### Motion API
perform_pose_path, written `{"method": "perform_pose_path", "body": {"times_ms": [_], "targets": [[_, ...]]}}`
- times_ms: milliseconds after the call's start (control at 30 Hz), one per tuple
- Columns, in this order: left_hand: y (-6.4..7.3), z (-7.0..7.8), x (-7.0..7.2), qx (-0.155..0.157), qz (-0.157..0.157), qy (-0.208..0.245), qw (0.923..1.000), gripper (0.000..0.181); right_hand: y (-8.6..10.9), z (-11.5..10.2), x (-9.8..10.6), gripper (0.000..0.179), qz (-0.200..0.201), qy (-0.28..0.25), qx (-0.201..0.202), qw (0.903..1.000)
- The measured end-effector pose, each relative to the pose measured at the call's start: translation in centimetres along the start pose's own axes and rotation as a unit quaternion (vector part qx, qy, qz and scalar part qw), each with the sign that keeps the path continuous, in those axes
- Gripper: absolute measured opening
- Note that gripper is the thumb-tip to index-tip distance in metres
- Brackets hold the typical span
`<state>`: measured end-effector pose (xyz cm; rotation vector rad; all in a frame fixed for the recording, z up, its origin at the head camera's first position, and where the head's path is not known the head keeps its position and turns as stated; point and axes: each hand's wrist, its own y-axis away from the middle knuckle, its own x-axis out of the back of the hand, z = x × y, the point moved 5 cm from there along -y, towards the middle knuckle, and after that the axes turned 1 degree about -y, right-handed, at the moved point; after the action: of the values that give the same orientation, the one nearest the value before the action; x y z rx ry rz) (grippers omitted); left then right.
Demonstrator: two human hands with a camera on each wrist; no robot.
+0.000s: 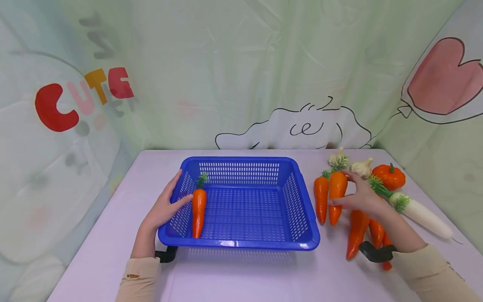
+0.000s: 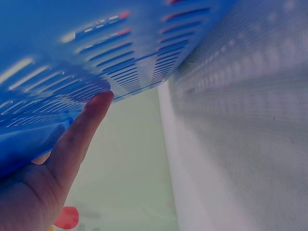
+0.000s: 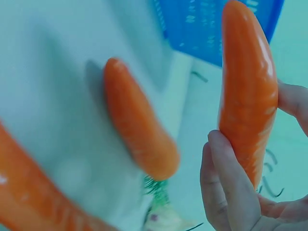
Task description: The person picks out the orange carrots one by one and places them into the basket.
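A blue plastic basket (image 1: 241, 243) with slotted walls stands on the table, and one carrot (image 1: 198, 212) with a green tuft lies inside along its left wall. My left hand (image 1: 164, 209) grips the basket's left side, thumb over the rim and fingers along the outer wall. In the left wrist view a finger (image 2: 79, 137) lies against the slotted wall. To the right of the basket, my right hand (image 1: 360, 195) pinches a carrot (image 3: 248, 91) between thumb and fingers. A second carrot (image 1: 321, 199) lies just left of the held one on the table.
More carrots (image 1: 356, 235) lie under and in front of the right forearm. A white radish (image 1: 422, 214), a small orange pumpkin (image 1: 388, 177) and garlic bulbs (image 1: 361, 167) are at the table's right side. A printed curtain (image 1: 234, 75) hangs behind the table (image 1: 226, 281).
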<state>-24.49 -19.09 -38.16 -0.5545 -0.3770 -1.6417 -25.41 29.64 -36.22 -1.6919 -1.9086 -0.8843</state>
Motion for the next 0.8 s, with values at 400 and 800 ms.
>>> {"method": "perform_pose_path", "body": {"times_ms": [400,800], "targets": [[0.0,0.0,0.0,-0.001,-0.001,0.001,1.0000,0.081,1.3,-5.0,-0.1,0.105,-0.005,-0.034,0.043,0.9985],[-0.1,0.0,-0.1,-0.001,0.001,-0.001,1.0000,0.081,1.6,-8.6,-0.8,0.108,-0.025,-0.028,0.057,0.9977]]}}
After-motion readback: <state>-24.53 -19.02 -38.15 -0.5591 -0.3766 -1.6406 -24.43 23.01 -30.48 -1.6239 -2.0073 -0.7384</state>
